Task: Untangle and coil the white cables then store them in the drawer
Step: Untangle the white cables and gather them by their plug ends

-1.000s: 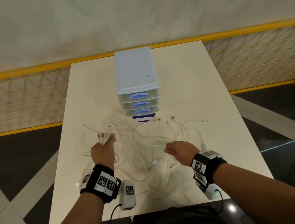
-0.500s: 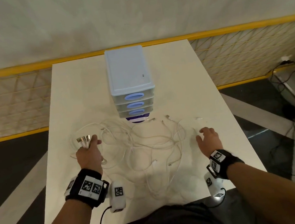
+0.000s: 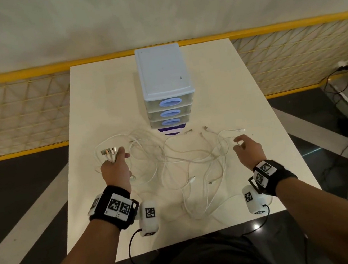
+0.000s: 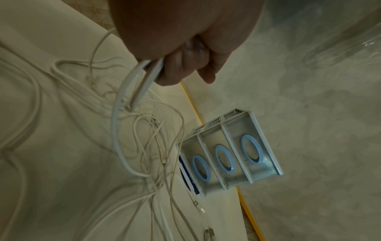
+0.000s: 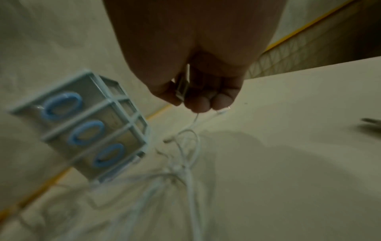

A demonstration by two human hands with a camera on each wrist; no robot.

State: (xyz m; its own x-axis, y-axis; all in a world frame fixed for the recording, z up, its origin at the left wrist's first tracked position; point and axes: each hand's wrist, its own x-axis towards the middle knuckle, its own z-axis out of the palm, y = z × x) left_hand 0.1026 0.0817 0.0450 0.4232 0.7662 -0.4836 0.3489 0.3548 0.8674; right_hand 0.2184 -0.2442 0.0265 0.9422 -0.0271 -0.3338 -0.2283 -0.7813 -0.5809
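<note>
A tangle of white cables (image 3: 185,159) lies spread over the white table (image 3: 102,92), in front of a pale blue three-drawer unit (image 3: 165,84) whose drawers are all closed. My left hand (image 3: 119,158) is at the tangle's left edge and grips a bundle of several USB plug ends (image 3: 108,151); in the left wrist view its fingers (image 4: 179,68) curl round two thick cable strands (image 4: 132,84). At the tangle's right edge my right hand (image 3: 239,142) pinches a small plug (image 5: 182,88) between thumb and fingers, its thin cable (image 5: 191,128) trailing down to the table.
A dark blue card (image 3: 171,130) sticks out beneath the drawer unit. Loose plug ends (image 3: 205,128) lie just right of it. A yellow mesh fence (image 3: 13,116) runs behind the table. Dark cables (image 3: 339,89) cross the floor at the right.
My right hand left the middle of the tangle, swung out to the right and has taken hold of a plug there. My left hand kept its plug bundle and drifted slightly left.
</note>
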